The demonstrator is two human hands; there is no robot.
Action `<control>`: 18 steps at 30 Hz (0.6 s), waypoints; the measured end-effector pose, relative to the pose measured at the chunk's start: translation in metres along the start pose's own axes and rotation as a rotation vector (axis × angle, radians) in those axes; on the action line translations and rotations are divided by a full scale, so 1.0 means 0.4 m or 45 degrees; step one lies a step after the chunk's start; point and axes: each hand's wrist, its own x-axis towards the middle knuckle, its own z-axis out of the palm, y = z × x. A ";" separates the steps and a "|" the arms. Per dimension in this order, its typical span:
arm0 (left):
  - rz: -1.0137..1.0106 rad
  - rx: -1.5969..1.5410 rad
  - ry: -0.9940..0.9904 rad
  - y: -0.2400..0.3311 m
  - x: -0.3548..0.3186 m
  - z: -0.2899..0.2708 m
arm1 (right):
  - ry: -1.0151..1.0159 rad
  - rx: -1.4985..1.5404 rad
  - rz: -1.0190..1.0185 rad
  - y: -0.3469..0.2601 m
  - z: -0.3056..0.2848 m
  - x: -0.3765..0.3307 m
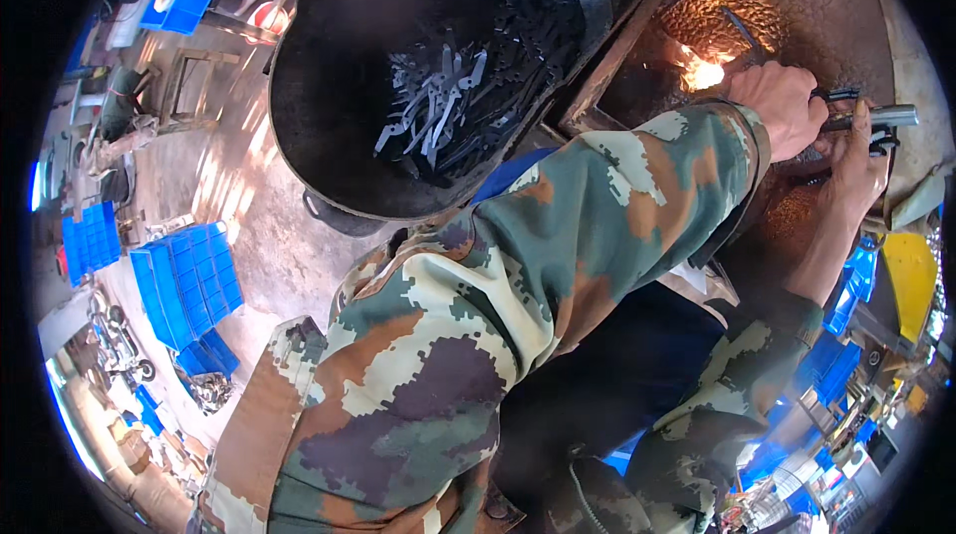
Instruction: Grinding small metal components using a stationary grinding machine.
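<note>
Head view shows 2 bare hands close together at the far right, with camouflage sleeves (pixel 637 196) behind them. The left hand (pixel 777 108) is clenched, its fingers curled under; what it grips is hidden. The right hand (pixel 858 164), just to its right, grasps a grey rod (pixel 891 117), thumb against it, and the rod's bare end points right. Black pieces (pixel 880 143) sit around the rod. A dark strip (pixel 739 26) juts out beyond the left hand, near a bright orange glow (pixel 703 72). Left of the hands, a big black pan (pixel 321 96) holds many flat metal pieces (pixel 438 106). Blue crates (pixel 189 280) stand at far left.
</note>
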 end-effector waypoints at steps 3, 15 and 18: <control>-0.001 0.002 -0.007 -0.003 0.003 0.000 | -0.025 -0.035 0.044 -0.004 -0.005 0.002; -0.040 -0.007 -0.017 -0.009 0.016 0.014 | -0.038 -0.029 0.027 0.016 -0.018 0.021; -0.045 -0.036 -0.024 0.001 0.014 0.025 | -0.048 -0.069 0.027 0.001 -0.039 0.017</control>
